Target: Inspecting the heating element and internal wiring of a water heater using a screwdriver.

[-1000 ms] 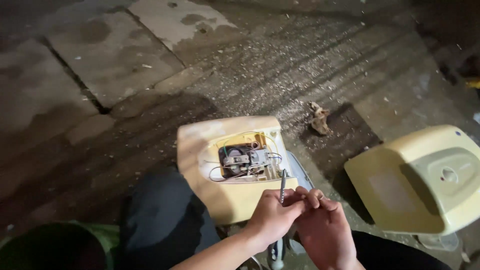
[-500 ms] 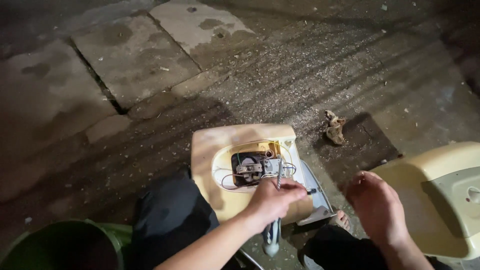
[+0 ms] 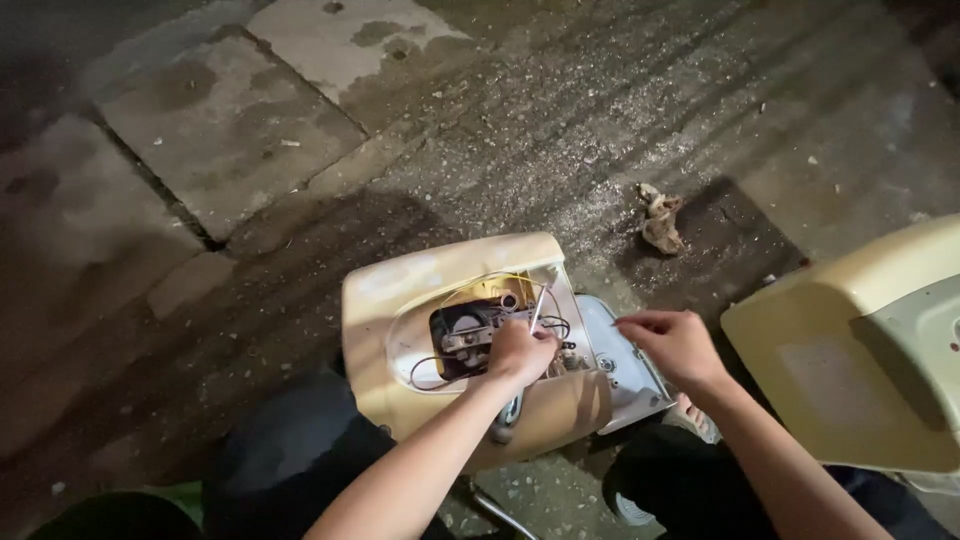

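My left hand (image 3: 520, 352) is closed round a slim screwdriver (image 3: 537, 308), fist tight on the grip, metal shaft poking up & slightly right out of the top of my fingers. Tip sits inside the opened cream-yellow appliance housing (image 3: 400, 300), right at the upper edge of the cavity where the dark motor block (image 3: 462, 330) & thin wires (image 3: 425, 370) show. So the housing is directly under & in front of that hand, resting on my lap/knees, open side facing up at me.

My right hand (image 3: 675, 345) is off to the right of the housing, not touching it as far as I can see. Thumb & forefinger drawn together at the tips, other fingers curled loosely; can't tell if anything tiny is pinched there, too small to see. It hovers just above the pale grey panel (image 3: 625, 365) that sticks out from the housing's right side.

Further right, well apart from both hands, a second cream-yellow cover (image 3: 850, 360) lies on the ground. Concrete floor (image 3: 250, 150) w/ cracks & grit all round; small crumpled scrap (image 3: 660, 222) beyond the housing, up & right.
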